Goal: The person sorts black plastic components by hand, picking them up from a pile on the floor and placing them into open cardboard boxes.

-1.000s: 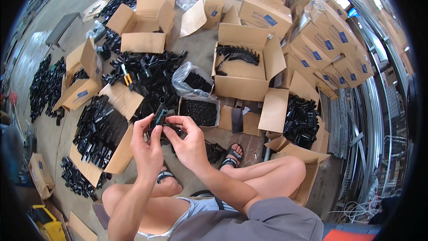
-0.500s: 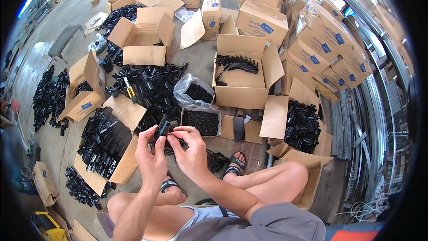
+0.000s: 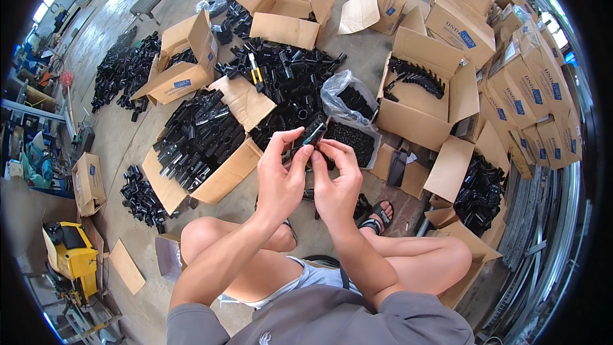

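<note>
A short, shiny black tubular part point(image 3: 315, 130) is held up in front of me, above the floor between my knees. My left hand point(image 3: 282, 176) is closed round it, thumb and fingers gripping its side. At the part's lower end, my right hand point(image 3: 337, 182) pinches with thumb and forefinger; whether a smaller piece sits between those fingertips is hidden. Just beyond the hands is a lined box of small black pieces point(image 3: 350, 143). A clear plastic bag point(image 3: 332, 92) of similar pieces lies against it.
Loose black parts point(image 3: 287, 80) are heaped ahead. An opened carton point(image 3: 211, 182) of black tubes lies to the left, another carton point(image 3: 415, 118) holds a curved row of parts. Stacked cartons point(image 3: 523, 96) and metal profiles point(image 3: 530, 262) stand right. A yellow machine point(image 3: 76, 259) sits lower left.
My view has swung, so the surroundings sit further right and show more at the left. Both hands remain together on the black part, which is tilted more to the right.
</note>
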`<action>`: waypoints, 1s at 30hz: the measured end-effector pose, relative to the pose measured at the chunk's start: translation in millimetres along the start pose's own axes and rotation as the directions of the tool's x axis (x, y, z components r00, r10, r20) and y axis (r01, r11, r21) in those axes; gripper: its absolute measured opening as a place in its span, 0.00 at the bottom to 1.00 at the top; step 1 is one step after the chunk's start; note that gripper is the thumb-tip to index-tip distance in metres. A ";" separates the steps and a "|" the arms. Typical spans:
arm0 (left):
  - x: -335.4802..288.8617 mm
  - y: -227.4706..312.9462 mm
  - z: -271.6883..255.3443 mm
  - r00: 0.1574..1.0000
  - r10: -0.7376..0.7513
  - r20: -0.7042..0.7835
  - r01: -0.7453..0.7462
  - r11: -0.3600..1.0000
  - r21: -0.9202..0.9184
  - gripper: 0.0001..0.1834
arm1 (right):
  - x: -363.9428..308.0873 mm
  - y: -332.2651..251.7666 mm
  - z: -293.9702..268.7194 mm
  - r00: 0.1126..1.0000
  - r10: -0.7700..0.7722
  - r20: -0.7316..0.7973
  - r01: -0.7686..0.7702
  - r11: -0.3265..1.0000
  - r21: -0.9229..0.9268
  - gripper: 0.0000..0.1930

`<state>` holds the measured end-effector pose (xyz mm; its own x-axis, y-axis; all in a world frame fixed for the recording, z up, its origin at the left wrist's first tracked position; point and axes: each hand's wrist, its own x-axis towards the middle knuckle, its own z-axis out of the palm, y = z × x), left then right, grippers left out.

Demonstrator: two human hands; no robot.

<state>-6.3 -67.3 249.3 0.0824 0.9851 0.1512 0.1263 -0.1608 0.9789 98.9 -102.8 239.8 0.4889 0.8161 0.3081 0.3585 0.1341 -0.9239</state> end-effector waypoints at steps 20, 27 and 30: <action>-0.3 9.6 4.5 1.000 -0.021 0.012 0.021 1.000 -0.011 0.15 | 2.1 7.6 -2.5 0.997 -0.076 -0.029 0.070 0.985 -0.155 0.08; -1.7 7.9 3.2 0.999 -0.034 -0.010 0.034 0.999 -0.021 0.14 | -0.6 15.6 11.2 0.999 0.035 -0.022 -0.032 0.994 0.100 0.08; -1.6 0.5 2.7 0.997 -0.081 0.012 0.081 0.997 -0.012 0.14 | -0.8 11.1 13.5 1.000 0.001 -0.022 0.000 1.000 0.031 0.08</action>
<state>-3.8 -69.2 249.2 0.0841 0.9940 0.0695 0.1210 -0.0794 0.9895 91.7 -94.4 226.2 0.5066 0.8036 0.3122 0.3339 0.1510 -0.9304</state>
